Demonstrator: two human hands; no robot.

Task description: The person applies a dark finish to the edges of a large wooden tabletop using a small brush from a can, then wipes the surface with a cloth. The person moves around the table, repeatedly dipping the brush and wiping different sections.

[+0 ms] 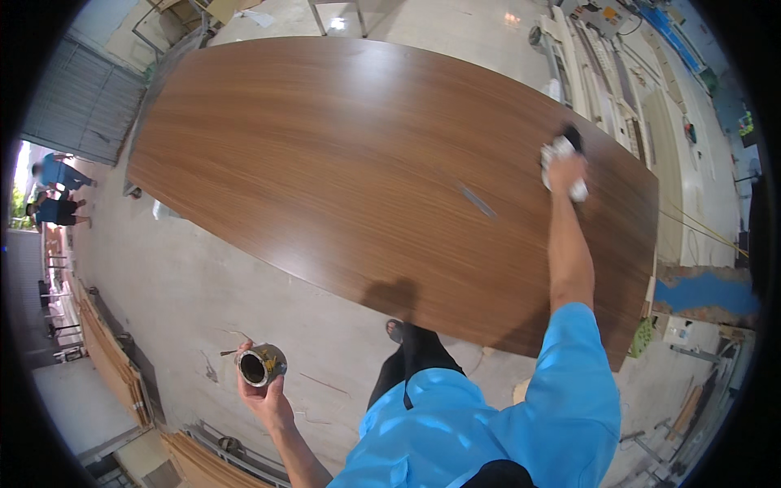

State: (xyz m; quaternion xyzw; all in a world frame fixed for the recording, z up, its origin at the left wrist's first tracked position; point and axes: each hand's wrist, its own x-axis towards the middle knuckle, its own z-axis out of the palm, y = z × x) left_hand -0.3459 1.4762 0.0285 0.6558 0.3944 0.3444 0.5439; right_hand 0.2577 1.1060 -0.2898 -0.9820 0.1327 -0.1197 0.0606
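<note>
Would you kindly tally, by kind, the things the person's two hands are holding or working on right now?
Metal cans: 1, the open can in the left hand
Cloths: 1, the white rag under the right hand
Wooden panels: 1, the brown panel that the rag is pressed on
Total: 3

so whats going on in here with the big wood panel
A person in a blue shirt stands at a large brown wood-grain panel. The right hand is stretched out and presses a white cloth onto the panel near its far right end. The left hand holds a small open metal can off to the side, above the concrete floor. A short pale streak shows on the panel surface.
</note>
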